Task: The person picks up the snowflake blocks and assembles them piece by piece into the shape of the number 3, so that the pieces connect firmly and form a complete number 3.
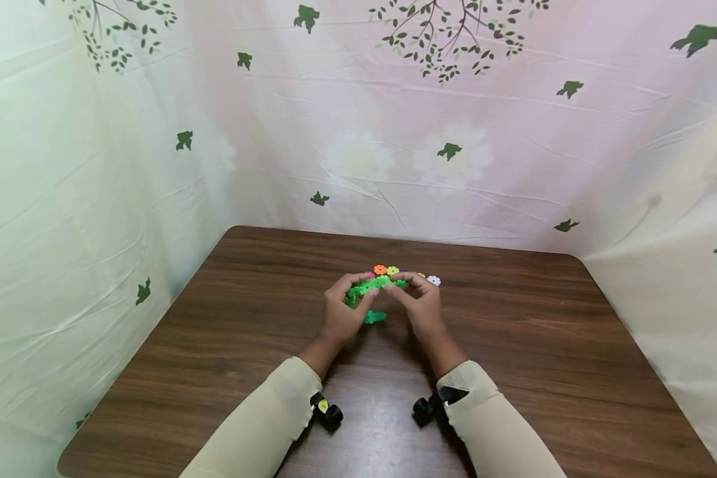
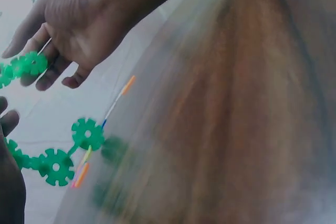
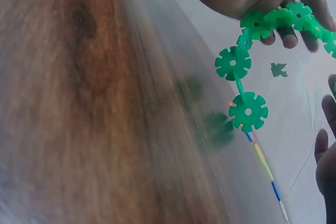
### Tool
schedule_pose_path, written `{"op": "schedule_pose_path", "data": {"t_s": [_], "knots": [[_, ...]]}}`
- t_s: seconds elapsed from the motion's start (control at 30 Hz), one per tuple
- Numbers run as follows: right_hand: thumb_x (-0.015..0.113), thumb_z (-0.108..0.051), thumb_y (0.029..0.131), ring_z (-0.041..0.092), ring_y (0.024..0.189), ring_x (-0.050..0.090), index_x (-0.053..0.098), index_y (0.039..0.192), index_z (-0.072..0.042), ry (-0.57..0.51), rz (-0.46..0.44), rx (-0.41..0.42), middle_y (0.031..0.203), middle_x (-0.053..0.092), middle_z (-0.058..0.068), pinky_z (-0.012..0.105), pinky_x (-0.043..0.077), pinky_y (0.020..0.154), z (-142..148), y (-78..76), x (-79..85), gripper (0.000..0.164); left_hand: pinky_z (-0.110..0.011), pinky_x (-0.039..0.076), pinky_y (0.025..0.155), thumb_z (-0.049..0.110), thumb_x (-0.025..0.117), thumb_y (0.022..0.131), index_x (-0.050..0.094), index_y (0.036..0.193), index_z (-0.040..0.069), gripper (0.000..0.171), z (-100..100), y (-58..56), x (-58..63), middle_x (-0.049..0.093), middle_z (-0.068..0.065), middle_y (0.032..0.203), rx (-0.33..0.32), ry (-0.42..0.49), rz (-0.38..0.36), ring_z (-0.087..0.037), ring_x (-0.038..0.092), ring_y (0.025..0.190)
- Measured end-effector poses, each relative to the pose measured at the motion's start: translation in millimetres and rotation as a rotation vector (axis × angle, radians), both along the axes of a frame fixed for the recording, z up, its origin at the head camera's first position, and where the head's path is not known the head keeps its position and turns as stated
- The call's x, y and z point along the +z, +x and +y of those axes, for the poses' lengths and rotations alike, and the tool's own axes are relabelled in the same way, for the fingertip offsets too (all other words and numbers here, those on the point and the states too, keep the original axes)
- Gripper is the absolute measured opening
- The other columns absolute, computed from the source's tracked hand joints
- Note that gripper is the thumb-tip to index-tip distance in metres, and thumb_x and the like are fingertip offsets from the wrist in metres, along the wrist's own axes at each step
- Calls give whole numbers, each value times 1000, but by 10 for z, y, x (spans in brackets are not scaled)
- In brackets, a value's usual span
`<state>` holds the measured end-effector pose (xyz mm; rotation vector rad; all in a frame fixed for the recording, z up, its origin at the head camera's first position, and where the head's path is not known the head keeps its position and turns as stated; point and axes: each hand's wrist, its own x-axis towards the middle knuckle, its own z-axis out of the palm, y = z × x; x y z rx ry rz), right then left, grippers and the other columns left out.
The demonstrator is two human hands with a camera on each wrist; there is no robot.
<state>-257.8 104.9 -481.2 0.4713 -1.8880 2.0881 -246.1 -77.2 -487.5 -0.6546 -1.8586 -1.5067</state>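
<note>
A chain of green notched plastic discs [image 1: 370,285] is held above the table between both hands. My left hand [image 1: 342,317] pinches its left stretch between thumb and fingers. My right hand [image 1: 424,312] pinches near the other end, fingertips close to the left hand's. From the left hand the chain bends downward, and its lower discs [image 3: 248,112] hang beside the tabletop in the right wrist view. The left wrist view also shows a lower green disc [image 2: 56,167]. Fingers hide parts of the chain and its joints.
Behind the hands, a row of loose coloured discs lies on the brown wooden table [image 1: 245,318], among them an orange disc [image 1: 380,269], a yellow disc [image 1: 393,271] and a white disc [image 1: 433,280]. The hands partly cover this row. A printed curtain [image 1: 358,199] surrounds the table's back and sides.
</note>
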Motion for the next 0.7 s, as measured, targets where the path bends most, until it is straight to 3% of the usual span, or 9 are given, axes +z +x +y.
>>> {"op": "schedule_pose_path", "data": {"t_s": [0.13,0.27,0.33,0.4,0.53,0.6,0.7], "knots": [[79,6,94,5,96,67,74,116,14,55,40,-22,116,77,6,19,54,80,16,-5,-3,24,-47,66,85,1,89,89,77,116,-7,31,58,53,45,77,-23,105,90,-117,132,-34,77,96],[78,6,94,7,119,62,73,123,14,100,65,-23,137,67,28,33,46,97,36,-7,2,31,-45,66,84,2,92,85,76,114,-7,34,117,105,37,76,-19,101,192,-197,203,-30,77,94],[77,6,93,8,125,59,72,127,14,111,71,-27,142,64,28,38,42,99,40,-12,3,35,-42,65,80,2,93,83,76,114,-6,36,140,123,24,76,-17,100,256,-233,218,-30,77,92],[76,7,92,10,128,58,72,128,13,105,87,-30,143,62,27,35,43,102,36,-17,1,37,-40,61,74,2,95,81,76,115,-4,39,157,133,9,77,-16,99,317,-255,222,-29,77,89],[76,5,96,10,116,59,74,116,12,100,77,-67,125,65,18,26,48,100,6,-22,-19,22,-39,49,66,5,97,79,77,115,-2,42,160,133,-42,77,-14,95,390,-270,187,-29,77,84],[76,0,98,8,98,60,73,104,11,119,36,-84,106,66,11,21,50,86,-11,-21,-30,13,-39,48,66,6,98,78,77,114,-1,42,153,127,-73,77,-13,93,404,-270,160,-28,76,83],[77,-6,100,6,77,55,71,91,11,176,-34,-75,84,65,6,20,44,69,-28,-18,-44,20,-40,50,67,5,100,76,77,113,0,43,150,117,-117,76,-12,93,406,-280,119,-27,75,81]]}}
